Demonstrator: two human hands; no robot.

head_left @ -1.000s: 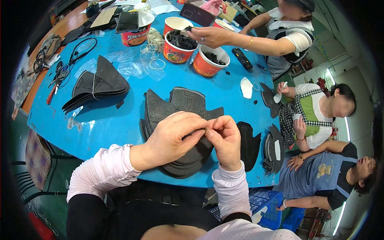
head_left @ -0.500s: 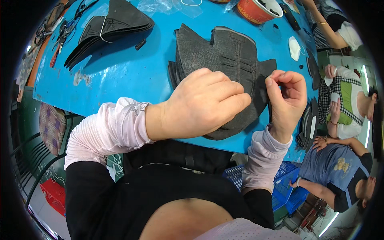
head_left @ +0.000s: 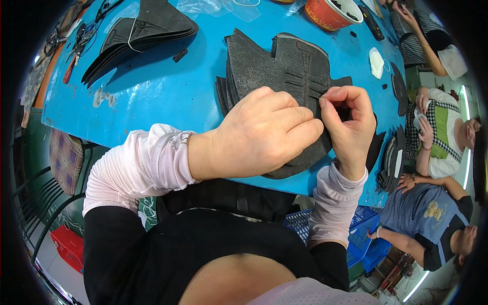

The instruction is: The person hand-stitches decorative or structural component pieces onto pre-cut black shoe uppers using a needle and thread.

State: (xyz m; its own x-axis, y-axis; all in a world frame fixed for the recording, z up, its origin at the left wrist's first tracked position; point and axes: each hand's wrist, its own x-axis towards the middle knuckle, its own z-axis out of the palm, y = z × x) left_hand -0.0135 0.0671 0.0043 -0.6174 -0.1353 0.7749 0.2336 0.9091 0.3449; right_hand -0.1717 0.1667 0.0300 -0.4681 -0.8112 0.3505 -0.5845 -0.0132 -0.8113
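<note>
A stack of dark grey stitched fabric pieces, shaped like shoe uppers (head_left: 264, 61), lies on the blue table in front of me. My left hand (head_left: 272, 132) is closed in a fist over the stack's near side, its palm and fingertips turned from view. Close beside it on the right, my right hand (head_left: 351, 119) pinches thumb and forefinger together at the stack's right edge. Whatever is between those fingertips is too small to make out. The two hands nearly meet.
A second stack of dark pieces (head_left: 152, 30), tied with white cord, lies at the left. A red paper tub (head_left: 333, 12), a black-handled cutter (head_left: 371, 23) and a white mask (head_left: 376, 63) sit at the far right. Co-workers stand along the right side. Blue crates (head_left: 363, 229) are below the table.
My right hand has moved left, toward my left hand, still pinched. The left hand has shifted very slightly right. A co-worker's arm at the far right has moved.
</note>
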